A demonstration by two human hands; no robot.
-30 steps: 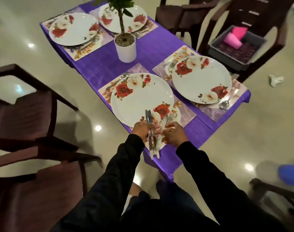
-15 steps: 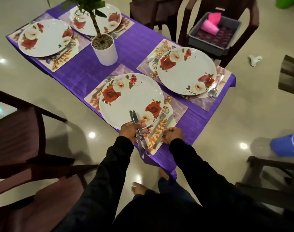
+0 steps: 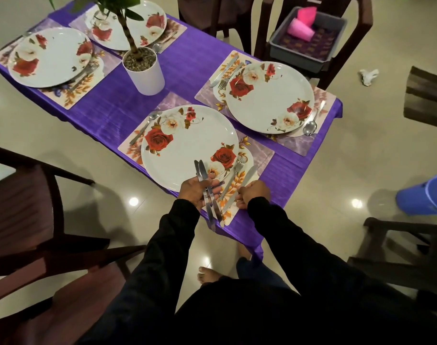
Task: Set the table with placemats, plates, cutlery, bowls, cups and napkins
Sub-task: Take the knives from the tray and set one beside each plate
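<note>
at the tabletop's near edge the right hand (image 3: 253, 194) pinches a knife (image 3: 239, 189) flat onto the placemat (image 3: 259, 160) beside the fork (image 3: 231, 179), while the left hand (image 3: 196, 191) grips spare knives (image 3: 206, 188), likely for other settings.

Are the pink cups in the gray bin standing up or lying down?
Lying down: both pink cups rest on their sides inside the gray bin on the chair.

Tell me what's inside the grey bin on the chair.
The grey bin holds two pink cups, tipped over on a dark patterned layer. What that layer is, or what lies under it, cannot be seen.
</note>
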